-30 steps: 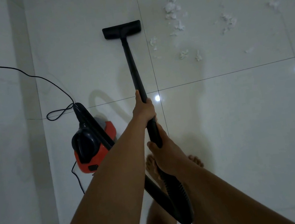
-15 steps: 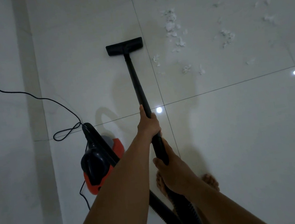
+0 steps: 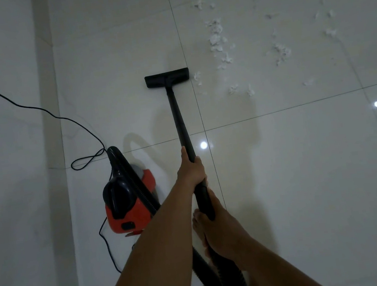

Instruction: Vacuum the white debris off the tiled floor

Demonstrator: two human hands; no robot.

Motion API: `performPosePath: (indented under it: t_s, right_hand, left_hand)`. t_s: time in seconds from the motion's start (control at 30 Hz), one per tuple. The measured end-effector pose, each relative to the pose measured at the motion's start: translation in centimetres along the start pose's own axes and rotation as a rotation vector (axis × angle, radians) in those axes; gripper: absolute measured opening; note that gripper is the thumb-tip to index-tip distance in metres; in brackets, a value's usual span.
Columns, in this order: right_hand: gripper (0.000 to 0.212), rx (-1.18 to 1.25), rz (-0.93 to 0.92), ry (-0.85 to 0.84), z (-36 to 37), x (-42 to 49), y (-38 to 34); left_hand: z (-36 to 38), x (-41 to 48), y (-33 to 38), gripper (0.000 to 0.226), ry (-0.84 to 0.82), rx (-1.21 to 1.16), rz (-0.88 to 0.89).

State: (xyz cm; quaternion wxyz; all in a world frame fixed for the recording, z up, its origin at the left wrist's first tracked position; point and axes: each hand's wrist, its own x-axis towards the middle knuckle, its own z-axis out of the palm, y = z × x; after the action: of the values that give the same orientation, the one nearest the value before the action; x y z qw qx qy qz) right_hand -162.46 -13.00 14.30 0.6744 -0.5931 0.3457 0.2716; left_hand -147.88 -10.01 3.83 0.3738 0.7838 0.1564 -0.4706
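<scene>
Hands, left hand (image 3: 192, 171) and right hand (image 3: 221, 230) gripping vacuum wand (image 3: 179, 117), nozzle (image 3: 167, 78) beside white debris (image 3: 216, 37).

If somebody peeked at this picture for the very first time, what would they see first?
Probably the red vacuum cleaner on the floor at lower left, the only bright colour here. Next, the long black wand up the middle, gripped by the left hand above the right hand. Then the white debris, scattered right of the floor head.

Both hands grip wand (image 3: 181, 122); nozzle (image 3: 167, 78) beside debris (image 3: 216, 39).
</scene>
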Motion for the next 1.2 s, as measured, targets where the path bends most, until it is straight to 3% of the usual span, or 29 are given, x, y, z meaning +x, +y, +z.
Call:
performPosePath:
  t_s: [0.43,0.83,1.2]
  right_hand:
    - [0.064,-0.164,0.022,-0.007,-1.8,-9.2,5.3]
    - [0.062,-0.118,0.049,0.005,-5.8,-14.2,8.1]
    - [0.062,-0.095,0.072,0.02,-8.0,-13.2,7.8]
  left_hand:
    - [5.8,-7.1,-6.1,0.069,0.006,-0.01,-0.046]
    - [11.4,-11.7,-6.5,0.07,-0.018,-0.006,-0.073]
    - [12.9,-11.2,-4.0,0.071,-0.021,-0.015,-0.064]
